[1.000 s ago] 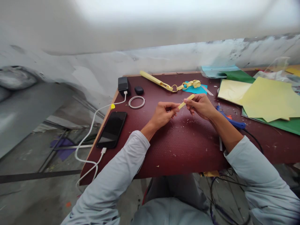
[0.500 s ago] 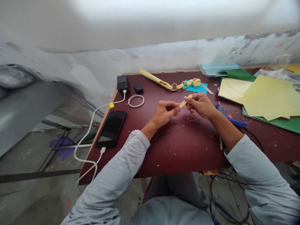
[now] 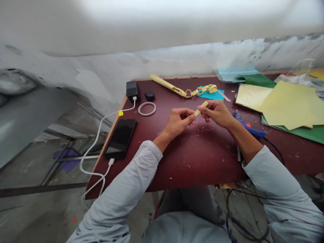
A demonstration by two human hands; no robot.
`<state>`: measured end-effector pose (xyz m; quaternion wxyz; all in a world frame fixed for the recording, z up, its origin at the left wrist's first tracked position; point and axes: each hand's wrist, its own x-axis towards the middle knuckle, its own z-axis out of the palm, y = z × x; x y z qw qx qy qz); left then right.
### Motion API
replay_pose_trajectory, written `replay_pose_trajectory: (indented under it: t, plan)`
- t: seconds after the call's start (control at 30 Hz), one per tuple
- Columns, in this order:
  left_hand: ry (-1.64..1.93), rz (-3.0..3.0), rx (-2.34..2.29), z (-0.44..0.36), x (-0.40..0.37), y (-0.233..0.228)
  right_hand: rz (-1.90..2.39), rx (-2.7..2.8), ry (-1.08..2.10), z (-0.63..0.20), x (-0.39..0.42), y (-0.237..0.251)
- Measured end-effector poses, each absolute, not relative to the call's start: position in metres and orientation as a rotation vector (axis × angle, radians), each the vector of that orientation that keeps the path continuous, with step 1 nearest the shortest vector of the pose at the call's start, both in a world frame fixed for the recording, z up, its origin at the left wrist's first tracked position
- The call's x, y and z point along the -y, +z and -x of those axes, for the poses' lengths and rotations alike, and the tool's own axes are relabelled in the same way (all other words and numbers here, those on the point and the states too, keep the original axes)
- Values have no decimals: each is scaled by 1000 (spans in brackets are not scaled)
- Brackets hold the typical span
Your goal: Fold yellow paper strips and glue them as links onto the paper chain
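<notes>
Between my two hands, above the table, is a short pale yellow paper strip (image 3: 199,110). My left hand (image 3: 179,120) pinches its lower left end between thumb and fingers. Near the upper right end, my right hand (image 3: 217,112) grips it with thumb and forefinger. Beyond the hands lies a yellow paper chain (image 3: 196,91), one end joined to a long rolled yellow paper piece (image 3: 164,83). Part of the chain rests on a blue paper piece (image 3: 214,95). A blue glue gun (image 3: 250,129) lies right of my right forearm.
Sheets of yellow paper (image 3: 291,104) and green paper (image 3: 258,80) are piled at the right. On the left are a phone (image 3: 120,139) with a white cable (image 3: 97,140), a black charger (image 3: 132,90), a small black case (image 3: 149,96) and a white ring (image 3: 147,109). A metal blade (image 3: 224,96) lies near the chain.
Both hands stay almost in place. The paper strip has turned slightly, and a little more of its face shows between the fingers.
</notes>
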<state>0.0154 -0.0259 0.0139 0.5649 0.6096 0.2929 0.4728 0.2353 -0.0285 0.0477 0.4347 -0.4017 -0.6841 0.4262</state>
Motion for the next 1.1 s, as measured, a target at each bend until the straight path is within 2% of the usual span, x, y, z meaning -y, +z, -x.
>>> replay_pose_trajectory:
  t: [0.3,0.53,1.1]
  plan:
    - [1111,-1429,-725,-13,25,13,966,1545,1066,-242,21,44]
    - [1162,-1444,-701,-12,27,15,923,1479,1205,-237,22,42]
    - [1131,-1342,-717,-13,30,16,943,1452,1139,-243,19,40]
